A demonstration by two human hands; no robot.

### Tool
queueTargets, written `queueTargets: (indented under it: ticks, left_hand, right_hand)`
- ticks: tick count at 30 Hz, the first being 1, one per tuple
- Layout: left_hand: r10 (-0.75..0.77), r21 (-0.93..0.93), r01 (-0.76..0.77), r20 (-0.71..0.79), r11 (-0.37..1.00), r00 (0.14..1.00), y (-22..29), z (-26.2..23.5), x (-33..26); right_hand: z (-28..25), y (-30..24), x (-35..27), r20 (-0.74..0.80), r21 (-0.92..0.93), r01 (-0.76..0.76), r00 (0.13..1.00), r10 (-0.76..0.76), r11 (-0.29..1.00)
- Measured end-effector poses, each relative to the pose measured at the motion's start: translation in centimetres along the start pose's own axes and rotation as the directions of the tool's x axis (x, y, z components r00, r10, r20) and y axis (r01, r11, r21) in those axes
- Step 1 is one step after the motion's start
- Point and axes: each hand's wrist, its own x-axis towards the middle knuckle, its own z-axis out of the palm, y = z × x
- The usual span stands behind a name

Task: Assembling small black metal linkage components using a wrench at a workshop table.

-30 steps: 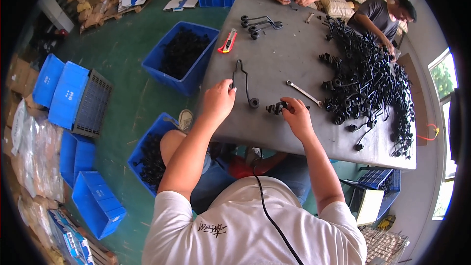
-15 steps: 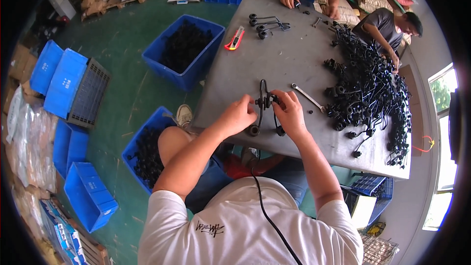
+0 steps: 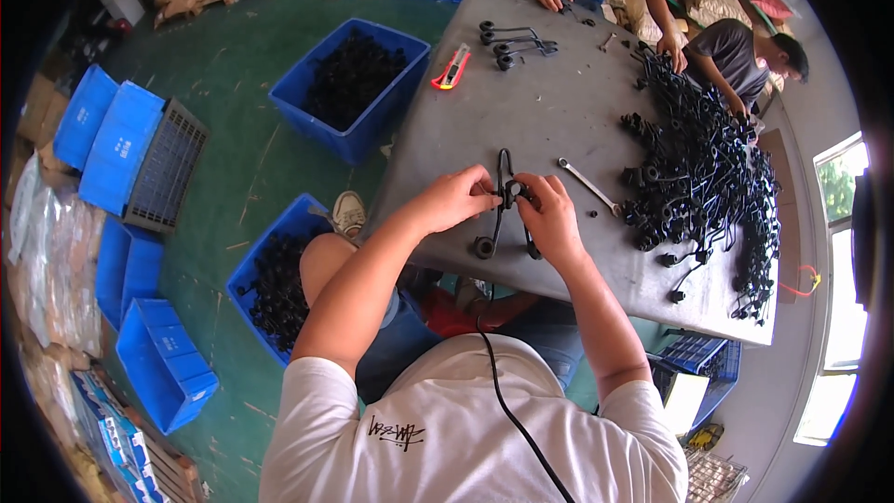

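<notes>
A black bent-rod part [image 3: 504, 164] with thick round ends stands out over the near part of the table, its loop pointing away from me. One round end [image 3: 483, 247] shows between my hands, towards the table's near edge. My left hand [image 3: 458, 202] pinches the small fitting at the middle of the part from the left. From the right, the fingers of my right hand [image 3: 552, 222] close on the same middle; they hide much of the fitting. To the right of my right hand lies a combination wrench [image 3: 589, 185], with a tiny dark piece [image 3: 593, 214] beside it.
A large heap of black rod parts [image 3: 703, 158] covers the table's right side. Farther off lie a red utility knife [image 3: 453, 67] and several similar parts [image 3: 517, 42]. Two people work at the far and right edges. Blue bins [image 3: 345, 144] of black pieces stand left of the table.
My left hand has come in slightly to the right, its fingers now closer to the part's middle. The far co-worker's hand has reached towards the heap.
</notes>
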Motion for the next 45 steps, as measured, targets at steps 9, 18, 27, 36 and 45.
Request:
queueTargets:
  ticks: [9, 18, 27, 36, 45]
  left_hand:
    - [0.365, 0.225, -0.322, -0.185, 0.920, 0.913, -0.9, 1.2, -0.1]
    - [0.388, 0.234, -0.363, -0.069, 0.902, 0.919, 0.2, 0.7, 0.7]
    - [0.445, 0.490, -0.330, -0.136, 0.807, 0.885, 1.7, 2.2, 0.5]
    - [0.228, 0.209, -0.219, -0.021, 0.953, 0.973, 2.3, 1.2, 0.9]
    - [0.304, 0.276, -0.281, -0.044, 0.919, 0.952, 1.1, 1.3, 1.0]
  right_hand:
    - [-0.2, 0.3, 0.7, 0.039, 0.036, -0.061, 0.997, 0.059, 0.998]
    - [0.6, 0.8, 0.4, -0.047, 0.083, -0.051, 0.997, 0.056, 0.995]
    - [0.4, 0.9, -0.8, -0.014, 0.204, -0.069, 0.997, 0.074, 0.977]
    - [-5.2, 7.3, -4.0, -0.029, -0.389, 0.018, 0.999, -0.032, 0.921]
    - [-5.7, 7.5, -2.0, -0.149, -0.292, -0.063, 0.989, 0.020, 0.954]
